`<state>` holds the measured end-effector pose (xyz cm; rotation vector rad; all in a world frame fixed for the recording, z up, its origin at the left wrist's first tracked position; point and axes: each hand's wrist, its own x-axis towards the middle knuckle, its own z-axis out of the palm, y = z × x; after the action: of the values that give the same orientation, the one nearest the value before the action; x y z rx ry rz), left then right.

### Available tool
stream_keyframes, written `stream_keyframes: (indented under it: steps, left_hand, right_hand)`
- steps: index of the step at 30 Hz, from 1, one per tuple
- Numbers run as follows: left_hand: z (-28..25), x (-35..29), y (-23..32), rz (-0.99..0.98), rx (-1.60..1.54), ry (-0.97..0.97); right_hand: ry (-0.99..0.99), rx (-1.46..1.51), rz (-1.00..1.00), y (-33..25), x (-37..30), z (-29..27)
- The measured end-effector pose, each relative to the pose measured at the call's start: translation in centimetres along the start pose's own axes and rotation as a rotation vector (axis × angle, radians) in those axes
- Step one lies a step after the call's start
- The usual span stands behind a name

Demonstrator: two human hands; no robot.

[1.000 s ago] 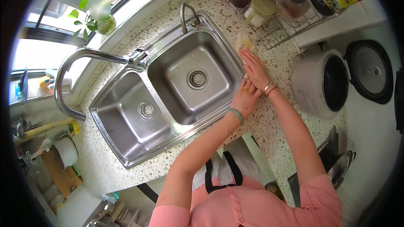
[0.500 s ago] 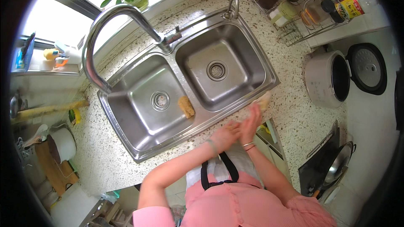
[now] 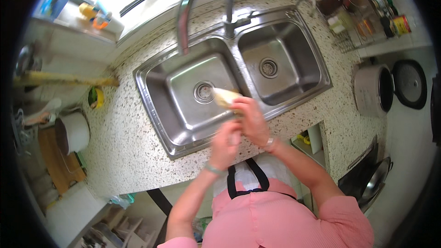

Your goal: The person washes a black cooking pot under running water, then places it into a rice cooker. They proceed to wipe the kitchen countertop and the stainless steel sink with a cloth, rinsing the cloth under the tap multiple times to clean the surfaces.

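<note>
My right hand (image 3: 252, 121) reaches over the near edge of the left basin (image 3: 172, 80) of a steel double sink. Its fingers are closed on a pale cream-yellow piece (image 3: 226, 97), perhaps a cloth, which sticks out over the basin; motion smears its shape. Close beside it, my left hand (image 3: 224, 146) is over the sink's front rim with fingers bent, too blurred to show whether anything is in them. A bracelet circles each wrist. The brown sponge is not visible now; my hands and the cream piece cover that part of the basin.
A tall curved faucet (image 3: 183, 23) arches over the left basin. The right basin (image 3: 294, 59) is beside it. A rice cooker (image 3: 367, 89) with raised lid stands right, below a rack of bottles (image 3: 363, 23). A white pot (image 3: 73, 131) and wooden board (image 3: 57, 158) stand left.
Both hands have moved left, from the counter edge to the left basin, carrying the cream piece along. The sponge seen earlier in that basin is out of sight. The whole view has shifted.
</note>
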<state>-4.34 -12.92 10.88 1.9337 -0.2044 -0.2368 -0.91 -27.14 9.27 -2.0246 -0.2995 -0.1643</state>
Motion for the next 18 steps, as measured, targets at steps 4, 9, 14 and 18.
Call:
stream_keyframes:
  steps: [4,9,14,18]
  left_hand:
    - [8.6,-0.8,-4.0,0.228,0.338,-0.095]
    - [6.2,-3.9,-6.2,0.157,0.318,-0.134]
    - [-2.2,-8.4,-8.3,-0.166,0.336,0.103]
    - [-5.6,-9.3,-7.4,-0.398,0.286,0.546]
  right_hand:
    - [-0.091,-0.321,0.198,7.5,-7.4,-3.6]
    - [-0.099,-0.487,0.135,7.0,-9.0,1.1]
    - [-0.318,-0.236,0.106,1.9,-6.9,11.7]
    - [-0.475,0.629,0.539,-2.1,-4.4,17.4]
